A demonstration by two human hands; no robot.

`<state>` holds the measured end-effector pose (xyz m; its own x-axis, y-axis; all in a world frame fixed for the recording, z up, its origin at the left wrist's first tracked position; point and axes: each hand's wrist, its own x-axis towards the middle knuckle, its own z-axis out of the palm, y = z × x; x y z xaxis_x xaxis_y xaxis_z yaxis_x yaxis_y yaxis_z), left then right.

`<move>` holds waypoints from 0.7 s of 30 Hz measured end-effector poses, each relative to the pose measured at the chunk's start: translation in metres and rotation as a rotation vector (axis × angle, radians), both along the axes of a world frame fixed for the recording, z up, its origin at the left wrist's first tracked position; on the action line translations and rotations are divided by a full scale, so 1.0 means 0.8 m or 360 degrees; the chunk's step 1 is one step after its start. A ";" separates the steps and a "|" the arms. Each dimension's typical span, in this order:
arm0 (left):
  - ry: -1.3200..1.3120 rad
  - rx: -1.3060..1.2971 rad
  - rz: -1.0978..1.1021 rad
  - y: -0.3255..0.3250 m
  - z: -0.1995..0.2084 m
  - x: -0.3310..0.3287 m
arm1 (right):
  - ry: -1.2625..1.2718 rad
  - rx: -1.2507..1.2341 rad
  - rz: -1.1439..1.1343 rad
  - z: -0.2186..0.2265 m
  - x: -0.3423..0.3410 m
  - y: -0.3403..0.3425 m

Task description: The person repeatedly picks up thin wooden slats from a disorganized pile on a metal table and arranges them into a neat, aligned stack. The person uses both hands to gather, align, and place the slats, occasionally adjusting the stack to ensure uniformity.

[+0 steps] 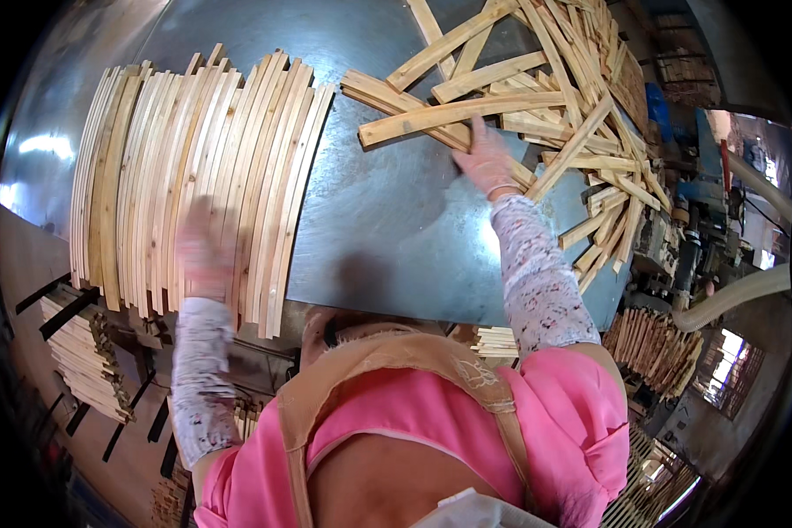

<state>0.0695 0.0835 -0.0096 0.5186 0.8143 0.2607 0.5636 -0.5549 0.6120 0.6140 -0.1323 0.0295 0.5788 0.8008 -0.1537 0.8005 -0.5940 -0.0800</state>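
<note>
My left hand, smeared by motion, is over the near part of a wide row of pale wooden strips. These strips lie side by side, their ends uneven, and blur hides how its fingers are set. On the right, my right hand reaches into a loose heap of wooden strips. Its fingers and thumb straddle a slanting wooden strip and appear to grip it. Another wooden strip lies across that one, close to the fingertips.
Both lots of wood rest on a grey metal tabletop. Below the table's left end, stacked strips sit by dark metal bars. Machinery, a pale flexible hose and bundled strips stand to the right.
</note>
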 end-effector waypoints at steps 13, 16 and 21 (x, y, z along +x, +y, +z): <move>-0.0482 -0.2113 -0.0190 -0.225 -0.007 0.403 | 0.1205 0.0402 -0.0097 -0.022 -0.035 0.004; -0.0862 -0.2282 0.0005 -0.237 0.006 0.395 | 0.0870 0.0319 0.0179 -0.035 -0.059 -0.009; 0.0538 -0.0792 0.0132 -0.216 0.065 0.300 | 0.0899 -0.0011 0.0225 -0.015 -0.169 -0.002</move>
